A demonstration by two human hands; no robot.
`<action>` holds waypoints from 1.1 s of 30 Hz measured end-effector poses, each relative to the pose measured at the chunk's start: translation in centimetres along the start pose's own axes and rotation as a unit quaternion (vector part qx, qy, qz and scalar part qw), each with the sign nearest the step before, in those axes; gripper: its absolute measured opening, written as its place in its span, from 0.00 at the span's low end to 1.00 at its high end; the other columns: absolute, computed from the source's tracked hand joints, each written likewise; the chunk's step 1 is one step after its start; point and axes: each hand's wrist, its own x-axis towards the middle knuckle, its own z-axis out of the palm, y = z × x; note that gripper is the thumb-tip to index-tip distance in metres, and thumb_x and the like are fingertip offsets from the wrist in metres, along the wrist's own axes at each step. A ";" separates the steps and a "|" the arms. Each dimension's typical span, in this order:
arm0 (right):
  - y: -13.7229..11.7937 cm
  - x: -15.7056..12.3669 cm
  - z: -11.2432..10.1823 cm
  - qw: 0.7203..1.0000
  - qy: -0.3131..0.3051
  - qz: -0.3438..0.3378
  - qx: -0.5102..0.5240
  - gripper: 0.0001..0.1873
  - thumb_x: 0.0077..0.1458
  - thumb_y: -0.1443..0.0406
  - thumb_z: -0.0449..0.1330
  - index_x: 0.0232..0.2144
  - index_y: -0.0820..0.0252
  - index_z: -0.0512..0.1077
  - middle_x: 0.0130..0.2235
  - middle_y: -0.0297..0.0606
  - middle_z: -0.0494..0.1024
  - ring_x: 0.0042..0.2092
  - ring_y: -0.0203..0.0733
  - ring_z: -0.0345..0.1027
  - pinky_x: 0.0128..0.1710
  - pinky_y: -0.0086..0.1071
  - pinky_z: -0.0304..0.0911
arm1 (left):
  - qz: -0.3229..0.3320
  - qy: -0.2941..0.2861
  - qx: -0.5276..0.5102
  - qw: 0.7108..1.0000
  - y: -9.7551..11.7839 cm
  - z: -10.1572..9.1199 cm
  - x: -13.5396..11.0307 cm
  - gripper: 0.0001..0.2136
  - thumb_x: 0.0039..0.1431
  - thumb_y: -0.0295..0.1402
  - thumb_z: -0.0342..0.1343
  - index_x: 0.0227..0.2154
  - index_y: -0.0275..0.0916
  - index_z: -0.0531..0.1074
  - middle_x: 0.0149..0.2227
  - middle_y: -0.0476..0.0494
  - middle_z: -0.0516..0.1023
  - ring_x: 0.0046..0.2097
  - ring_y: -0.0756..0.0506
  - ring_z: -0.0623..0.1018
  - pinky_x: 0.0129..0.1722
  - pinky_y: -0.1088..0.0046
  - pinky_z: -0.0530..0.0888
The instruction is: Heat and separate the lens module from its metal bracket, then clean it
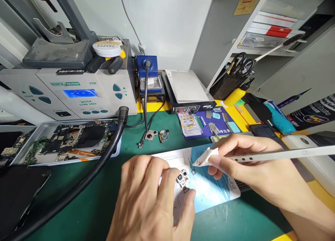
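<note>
On a white and blue printed sheet (209,195) lies a small phone camera module (182,177) with two lenses and a connector at its lower end. My left hand (151,195) curves round it, index fingertip at its upper left edge and thumb beside the connector. To the right, my right hand (243,160) pinches a folded white tissue (206,157) whose pointed end hangs over the blue part. The same hand grips a long, thin, pale bar (288,153) with small dark slots; its far end leaves the picture. A tiny ring (193,171) lies near the module.
Two more camera modules, one square (150,135) and one beside it (164,136), lie behind the sheet. A black hose (86,185) crosses the green mat from the hot-air station (86,91). A parts tray (119,147) stands left; a heating plate (192,91) stands behind.
</note>
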 end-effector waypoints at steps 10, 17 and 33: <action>-0.1 -0.6 1.6 0.996 -0.030 -0.071 -0.034 0.05 0.56 0.64 0.67 0.27 0.55 0.79 0.28 0.33 0.83 0.26 0.35 0.73 0.24 0.23 0.68 | 0.000 0.019 0.005 1.000 0.0 -0.1 0.0 0.05 0.56 0.35 0.61 0.28 0.42 0.72 0.31 0.45 0.73 0.38 0.38 0.72 0.40 0.55 0.66; 0.4 -0.9 1.7 0.993 -0.042 -0.097 -0.057 0.03 0.57 0.65 0.68 0.30 0.54 0.79 0.32 0.33 0.83 0.31 0.38 0.77 0.29 0.26 0.70 | 0.001 0.011 0.004 1.000 0.1 0.0 0.2 0.04 0.56 0.34 0.60 0.28 0.42 0.72 0.31 0.45 0.73 0.37 0.39 0.71 0.38 0.56 0.66; -0.1 0.1 0.0 1.000 0.001 0.007 0.031 0.10 0.56 0.59 0.69 0.26 0.56 0.78 0.23 0.33 0.81 0.23 0.35 0.73 0.22 0.23 0.67 | 0.020 0.027 -0.021 0.999 -0.1 -0.2 0.1 0.04 0.56 0.28 0.60 0.34 0.42 0.73 0.33 0.46 0.73 0.38 0.41 0.71 0.40 0.58 0.67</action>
